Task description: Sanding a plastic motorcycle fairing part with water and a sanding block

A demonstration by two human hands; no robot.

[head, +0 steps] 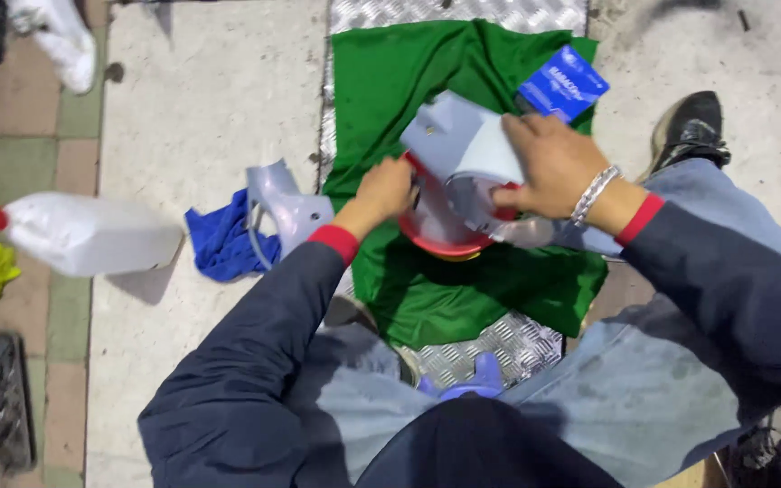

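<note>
**Grey cover on red lamp unit: both hands on, mid-fit**

- Centre of frame: grey plastic cover sits against a red round lamp housing, both held just above the green cloth spread on the chequer plate.
- Right hand lies over the cover's right side, fingers curled down around its edge and touching the red part below. Firm wrap, not a pinch. Silver bracelet at the wrist.
- Left hand is at the left edge of the assembly, fingers curled in and pressed together. Fingertips are hidden behind the parts, so I can't tell exactly what they grip.
- My read: seating or separating the cover on the lamp unit; can't tell which direction. Next move likely needs the left hand to steady the red housing while the right works the cover along its seam, keeping both over the cloth.
- Around it: second grey cover piece left of centre, touching a blue rag. White jug with red cap lies at left. Blue packet sits on the cloth's upper right corner. Black shoe at upper right.
</note>
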